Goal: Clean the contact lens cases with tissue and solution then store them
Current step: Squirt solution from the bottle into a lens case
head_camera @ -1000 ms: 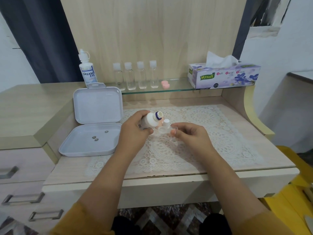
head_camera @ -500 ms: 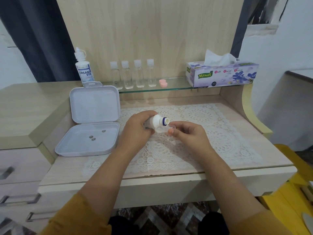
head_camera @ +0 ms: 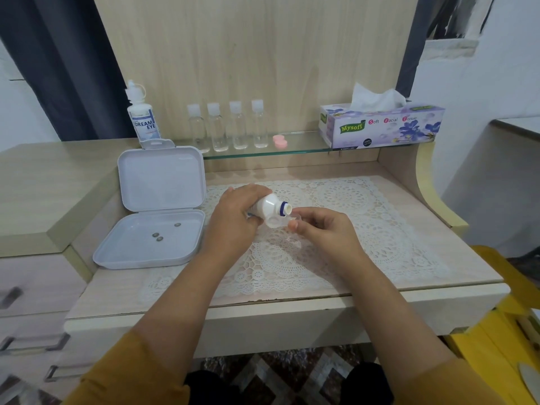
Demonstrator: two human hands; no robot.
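My left hand (head_camera: 233, 217) grips a white solution bottle (head_camera: 268, 207) tipped on its side, its open blue-ringed nozzle pointing right. My right hand (head_camera: 324, 232) pinches a small clear lens case (head_camera: 277, 222) just under the nozzle, above the lace mat (head_camera: 350, 229). A pink lens case (head_camera: 280, 140) lies on the glass shelf. The tissue box (head_camera: 380, 127) stands at the shelf's right end with a tissue sticking up. An open white storage box (head_camera: 152, 229) sits at the left with three small dark pieces in its base.
A Dream Eye solution bottle (head_camera: 141, 118) stands behind the storage box's lid. Several clear small bottles (head_camera: 228, 127) line the glass shelf (head_camera: 298, 149). Drawers are at the lower left, a yellow object (head_camera: 502, 317) at the lower right.
The bottle has tipped further over toward the right, its nozzle now over the clear case. The white cap seen by the nozzle one second ago is out of sight.
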